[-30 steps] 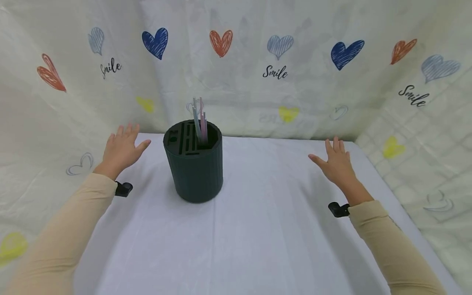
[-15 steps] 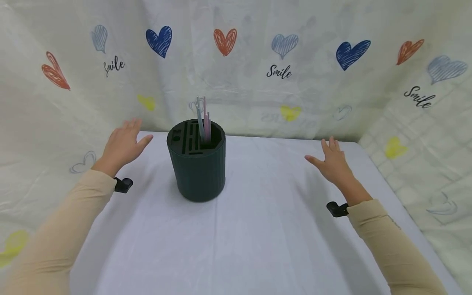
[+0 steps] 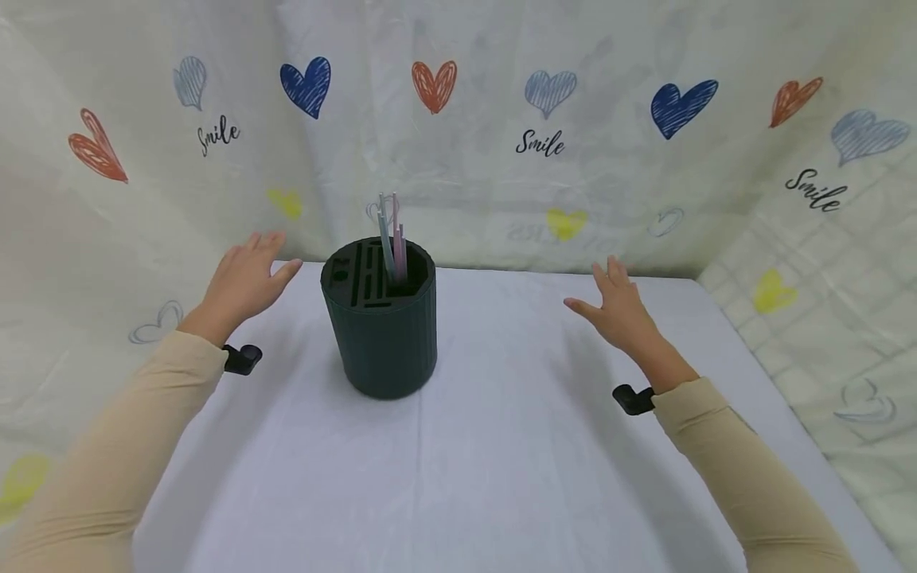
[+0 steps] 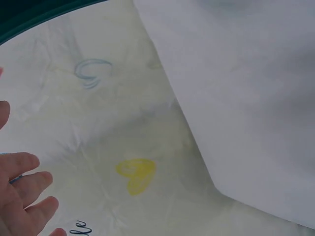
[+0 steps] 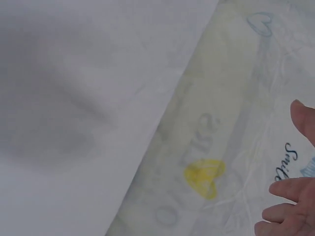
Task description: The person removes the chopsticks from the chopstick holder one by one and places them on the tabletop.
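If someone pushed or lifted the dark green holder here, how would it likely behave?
The dark green holder probably keeps its shape: its sides and slotted top look rigid. Standing upright on a wide base, it would likely slide on the white tabletop before tipping. The thin sticks have spare room around them, so may shift.

Near my left hand [image 3: 246, 280] stood a dark-green cylindrical slotted holder [image 3: 384, 350], thin pink and blue-grey sticks [image 3: 399, 253] upright inside.
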`<state>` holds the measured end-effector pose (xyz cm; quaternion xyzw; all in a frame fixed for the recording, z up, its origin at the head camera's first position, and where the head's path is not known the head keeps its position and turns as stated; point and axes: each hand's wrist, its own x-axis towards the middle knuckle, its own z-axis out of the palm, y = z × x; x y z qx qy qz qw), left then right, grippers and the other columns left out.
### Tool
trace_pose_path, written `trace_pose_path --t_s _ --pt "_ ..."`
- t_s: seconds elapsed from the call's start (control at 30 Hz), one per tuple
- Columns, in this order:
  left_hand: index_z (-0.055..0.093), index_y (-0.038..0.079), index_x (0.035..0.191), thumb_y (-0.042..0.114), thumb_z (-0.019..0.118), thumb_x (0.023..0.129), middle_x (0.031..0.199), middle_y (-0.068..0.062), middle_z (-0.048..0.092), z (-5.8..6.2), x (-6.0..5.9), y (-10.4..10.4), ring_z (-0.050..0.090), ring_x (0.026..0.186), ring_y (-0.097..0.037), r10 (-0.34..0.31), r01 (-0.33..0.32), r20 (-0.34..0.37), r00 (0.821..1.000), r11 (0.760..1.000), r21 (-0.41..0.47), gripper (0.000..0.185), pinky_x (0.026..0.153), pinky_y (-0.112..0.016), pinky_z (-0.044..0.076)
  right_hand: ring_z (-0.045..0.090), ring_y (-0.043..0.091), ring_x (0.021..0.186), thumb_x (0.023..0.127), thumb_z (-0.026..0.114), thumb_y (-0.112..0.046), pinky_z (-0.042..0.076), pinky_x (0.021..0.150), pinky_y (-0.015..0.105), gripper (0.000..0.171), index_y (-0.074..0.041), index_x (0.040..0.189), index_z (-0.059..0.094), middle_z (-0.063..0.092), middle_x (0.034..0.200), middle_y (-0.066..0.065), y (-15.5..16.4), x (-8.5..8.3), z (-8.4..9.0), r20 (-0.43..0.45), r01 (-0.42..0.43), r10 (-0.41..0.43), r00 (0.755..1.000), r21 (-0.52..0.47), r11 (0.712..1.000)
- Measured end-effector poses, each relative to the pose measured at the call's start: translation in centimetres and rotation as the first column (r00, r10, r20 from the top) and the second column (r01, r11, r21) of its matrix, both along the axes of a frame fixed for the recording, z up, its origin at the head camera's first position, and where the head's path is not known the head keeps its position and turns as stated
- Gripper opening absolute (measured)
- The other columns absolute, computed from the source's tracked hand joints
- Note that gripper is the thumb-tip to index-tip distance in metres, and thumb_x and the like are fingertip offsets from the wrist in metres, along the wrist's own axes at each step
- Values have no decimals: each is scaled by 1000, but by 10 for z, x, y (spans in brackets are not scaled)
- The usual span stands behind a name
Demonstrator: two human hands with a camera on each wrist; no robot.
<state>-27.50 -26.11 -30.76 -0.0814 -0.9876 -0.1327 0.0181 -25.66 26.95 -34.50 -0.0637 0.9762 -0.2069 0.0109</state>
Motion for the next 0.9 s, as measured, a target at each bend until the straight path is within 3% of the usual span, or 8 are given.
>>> trace_pose_path --t_s 0.23,0.57,0.9 --pt "17 -5 157 42 36 106 163 -27 18 5 5 6 11 151 -47 -20 20 -12 1000 1000 6 71 123 -63 7 -13 41 154 99 54 -52 3 122 65 95 0 159 3 -14 166 19 -24 -3 8 11 -49 49 999 -3 999" --pt "20 0 158 37 36 107 165 -21 19 23 8 23 9 153 -43 -53 53 -47 997 999 4 66 124 -61 6 -11 36 155 99 55 -48 0 125 61 89 -1 159 10 -8 168 17 -50 -4 21 44 -127 127 991 -10 992" --pt "21 0 157 36 40 106 165 -20 17 27 9 40 14 153 -42 -104 102 -61 993 994 -38 66 125 -59 11 -8 36 156 99 56 -47 0 126 58 87 -5 160 9 -5 168 14 -74 -9 33 6 -195 196 981 -36 980"
